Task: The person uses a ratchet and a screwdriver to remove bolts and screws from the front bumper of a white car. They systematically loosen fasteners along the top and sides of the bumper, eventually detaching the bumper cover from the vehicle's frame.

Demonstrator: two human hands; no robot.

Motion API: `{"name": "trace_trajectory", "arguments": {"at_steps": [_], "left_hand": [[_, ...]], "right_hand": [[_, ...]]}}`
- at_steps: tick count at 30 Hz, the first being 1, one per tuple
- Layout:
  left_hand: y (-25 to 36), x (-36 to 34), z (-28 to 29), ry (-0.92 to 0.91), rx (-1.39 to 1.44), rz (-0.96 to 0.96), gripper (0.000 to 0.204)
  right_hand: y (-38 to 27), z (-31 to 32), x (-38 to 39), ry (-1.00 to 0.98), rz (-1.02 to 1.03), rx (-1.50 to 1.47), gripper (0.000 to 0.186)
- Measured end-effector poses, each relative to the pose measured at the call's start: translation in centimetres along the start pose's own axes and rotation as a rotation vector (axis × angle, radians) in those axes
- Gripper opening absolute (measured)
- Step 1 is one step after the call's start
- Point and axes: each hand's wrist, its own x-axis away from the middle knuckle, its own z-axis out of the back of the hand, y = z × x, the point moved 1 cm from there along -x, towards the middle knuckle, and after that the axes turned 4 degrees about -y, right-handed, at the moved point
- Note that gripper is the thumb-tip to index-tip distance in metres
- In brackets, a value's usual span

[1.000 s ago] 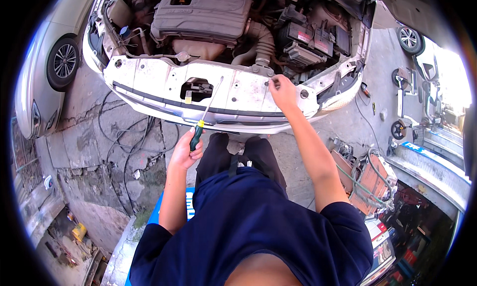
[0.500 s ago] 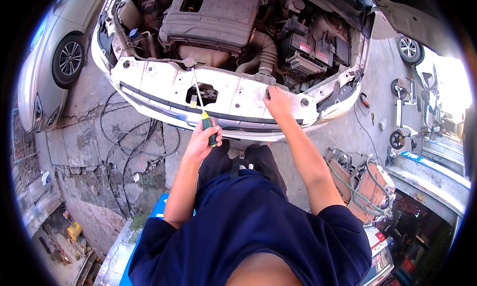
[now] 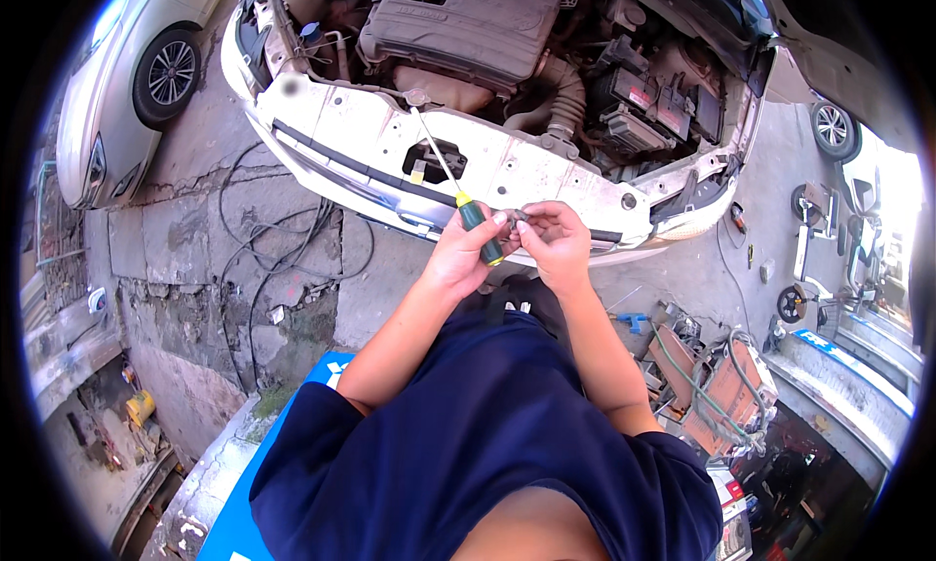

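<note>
My left hand (image 3: 454,261) is closed round the dark green and yellow handle of a screwdriver (image 3: 472,220). Its thin shaft slants up and away over the white front panel (image 3: 546,174) of a car with its hood raised. Close beside it, my right hand (image 3: 560,251) pinches a small dark piece (image 3: 518,219), too small to name surely; the left fingertips are right by it. Both hands are in front of the panel's near edge. Behind the panel lie the grey engine cover (image 3: 458,23), a ribbed air hose (image 3: 567,98) and the battery (image 3: 629,91).
Black cable (image 3: 283,241) lies looped on the cracked paving at left, near another parked car (image 3: 132,103). At right, a blue tool (image 3: 632,320) lies by a reddish-brown machine (image 3: 717,390) with hoses. A scooter (image 3: 801,249) and a metal ledge (image 3: 838,386) stand farther right.
My right hand has come off the panel's right part and moved in beside my left, with a small dark piece in its fingers. The view has shifted, and the screwdriver remains in my left hand.
</note>
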Motion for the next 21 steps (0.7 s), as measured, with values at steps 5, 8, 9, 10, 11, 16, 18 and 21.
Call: {"name": "trace_trajectory", "arguments": {"at_steps": [5,8,9,10,11,16,18,21], "left_hand": [[-0.9,1.4,-2.0,-0.007,-0.037,-0.066,0.021],[-1.8,1.2,-3.6,0.012,-0.11,-0.115,0.022],[-2.4,1.1,-4.1,0.025,-0.147,-0.14,0.023],[-3.0,1.1,-4.8,0.036,-0.183,-0.164,0.023],[-3.6,1.1,-5.6,0.069,-0.185,-0.165,0.023],[-7.3,-0.4,-7.8,0.121,-0.208,-0.222,0.027],[-8.4,-0.2,-9.4,0.219,-0.237,-0.289,0.029],[-9.6,-1.0,-11.9,0.184,-0.4,-0.501,0.029]], "right_hand": [[-1.5,-0.6,1.5,0.008,0.08,0.054,0.025],[-2.5,0.6,2.2,0.05,0.101,0.082,0.024],[-2.8,1.1,2.6,0.054,0.104,0.131,0.024],[-3.0,1.7,3.1,0.061,0.108,0.181,0.024],[-3.3,2.4,3.4,0.072,0.123,0.23,0.024],[-5.6,6.5,4.9,0.065,0.197,0.174,0.021],[-7.8,8.0,5.8,0.08,0.288,0.33,0.017],[-10.3,10.0,6.1,0.047,0.204,0.378,0.016]]}}
